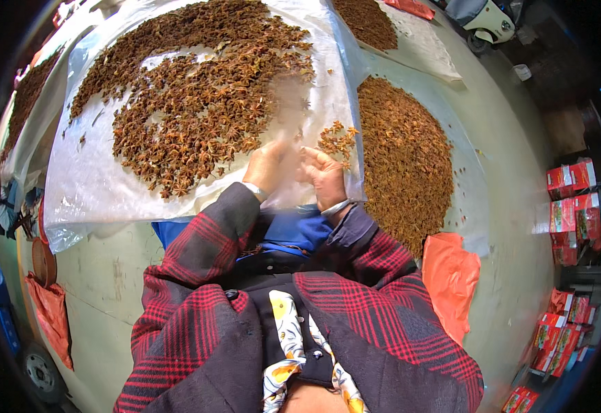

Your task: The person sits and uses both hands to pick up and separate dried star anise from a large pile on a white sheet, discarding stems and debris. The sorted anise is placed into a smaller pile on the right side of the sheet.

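Observation:
My left hand (267, 166) and my right hand (325, 176) are close together above the near edge of a white plastic sheet (94, 191). The fingers of my right hand are curled, thumb and forefinger near each other. A hazy patch blurs the left fingertips and the gap between the hands, so I cannot tell whether either holds something. To the left and beyond spreads a large layer of dried star anise (197, 124). A small separate group of star anise (337, 139) lies just beyond my right hand.
A big heap of dried brown pieces (406, 160) lies on a floor sheet to the right, with an orange sack (451, 281) at its near end. Red boxes (571, 178) are stacked at far right. A scooter (486, 23) stands back right; another orange sack (51, 317) is left.

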Demonstrator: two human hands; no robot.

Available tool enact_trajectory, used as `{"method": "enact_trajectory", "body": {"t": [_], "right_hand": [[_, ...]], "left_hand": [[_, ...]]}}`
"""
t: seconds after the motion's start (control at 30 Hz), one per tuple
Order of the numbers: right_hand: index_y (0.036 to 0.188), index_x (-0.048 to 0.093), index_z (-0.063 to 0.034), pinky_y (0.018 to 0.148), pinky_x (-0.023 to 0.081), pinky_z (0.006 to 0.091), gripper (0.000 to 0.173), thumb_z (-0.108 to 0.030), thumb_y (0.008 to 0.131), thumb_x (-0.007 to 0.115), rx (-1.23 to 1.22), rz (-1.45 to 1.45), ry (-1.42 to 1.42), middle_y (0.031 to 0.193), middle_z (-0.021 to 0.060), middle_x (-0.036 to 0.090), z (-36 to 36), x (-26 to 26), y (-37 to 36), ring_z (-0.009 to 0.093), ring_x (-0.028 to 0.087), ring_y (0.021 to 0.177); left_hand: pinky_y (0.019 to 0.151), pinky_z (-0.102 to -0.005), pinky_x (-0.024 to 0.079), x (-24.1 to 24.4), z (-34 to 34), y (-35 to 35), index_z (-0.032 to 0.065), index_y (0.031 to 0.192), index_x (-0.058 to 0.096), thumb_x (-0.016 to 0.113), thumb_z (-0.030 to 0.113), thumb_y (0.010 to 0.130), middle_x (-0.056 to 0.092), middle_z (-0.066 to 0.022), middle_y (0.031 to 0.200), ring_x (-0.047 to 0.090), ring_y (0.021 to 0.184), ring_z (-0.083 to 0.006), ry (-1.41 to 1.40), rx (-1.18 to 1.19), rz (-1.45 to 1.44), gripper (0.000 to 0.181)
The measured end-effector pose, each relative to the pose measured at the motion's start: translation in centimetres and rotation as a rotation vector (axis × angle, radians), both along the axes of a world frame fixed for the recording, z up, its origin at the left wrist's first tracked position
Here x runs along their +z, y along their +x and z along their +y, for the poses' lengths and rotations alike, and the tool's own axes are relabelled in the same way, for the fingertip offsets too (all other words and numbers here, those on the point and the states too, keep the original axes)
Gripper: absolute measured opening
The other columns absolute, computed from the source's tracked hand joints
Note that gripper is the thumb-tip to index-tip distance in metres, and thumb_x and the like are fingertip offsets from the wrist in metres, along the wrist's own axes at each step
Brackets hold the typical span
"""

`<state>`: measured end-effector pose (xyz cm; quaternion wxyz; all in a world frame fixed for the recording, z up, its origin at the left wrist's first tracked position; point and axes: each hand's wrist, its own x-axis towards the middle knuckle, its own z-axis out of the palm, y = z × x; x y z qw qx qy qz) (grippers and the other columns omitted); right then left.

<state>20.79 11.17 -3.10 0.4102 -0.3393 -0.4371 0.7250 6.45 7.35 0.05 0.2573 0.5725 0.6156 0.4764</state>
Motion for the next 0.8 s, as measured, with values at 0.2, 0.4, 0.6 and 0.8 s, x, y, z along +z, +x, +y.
{"method": "enact_trajectory", "body": {"t": [0.2, 0.4, 0.6, 0.8], "right_hand": [[0.117, 0.055, 0.0014, 0.068, 0.052, 0.0251, 0.034, 0.007, 0.083, 0.056, -0.047, -0.256, 0.381, 0.09, 0.0059, 0.064, -4.3, -1.4, 0.5, 0.01, 0.06, 0.075], [0.107, 0.06, -0.003, 0.064, 0.048, 0.0291, 0.029, -0.005, 0.078, 0.063, 0.079, -0.394, 0.571, 0.078, 0.0126, 0.06, -5.7, -2.6, 2.3, 0.019, 0.06, 0.069], [0.085, 0.059, -0.0013, 0.052, 0.044, 0.0263, 0.006, -0.002, 0.079, 0.059, 0.425, -0.376, 0.366, 0.065, 0.0041, 0.055, -5.9, 0.3, 4.4, 0.012, 0.052, 0.055], [0.105, 0.064, -0.0014, 0.051, 0.044, 0.0208, 0.028, -0.002, 0.078, 0.057, 0.524, -0.42, 0.271, 0.068, 0.0002, 0.059, -0.2, 2.3, 5.6, 0.005, 0.052, 0.059]], "left_hand": [[0.042, -0.0228, 0.04, -3.6, -2.8, -0.7, 0.0051, 0.082, 0.062, 0.059, 0.017, 0.089, 0.057, -0.0002, 0.063, 0.05, 0.049, -0.0056, -0.487, -0.169, -0.307, 0.014], [0.052, -0.0321, 0.045, -3.2, -5.3, -0.7, 0.0052, 0.086, 0.058, 0.056, 0.015, 0.087, 0.058, -0.0073, 0.066, 0.057, 0.057, -0.0209, -0.221, -0.388, 0.229, 0.01], [0.065, -0.041, 0.049, -0.7, -7.1, 0.1, 0.0021, 0.087, 0.054, 0.056, 0.018, 0.08, 0.056, -0.0151, 0.087, 0.06, 0.077, -0.0307, -0.122, -0.577, 0.887, 0.018], [0.063, -0.0415, 0.049, 0.1, -7.5, -0.1, 0.0032, 0.085, 0.055, 0.055, 0.016, 0.078, 0.057, -0.0138, 0.08, 0.06, 0.072, -0.0321, -0.23, -0.942, 0.857, 0.014]]}}
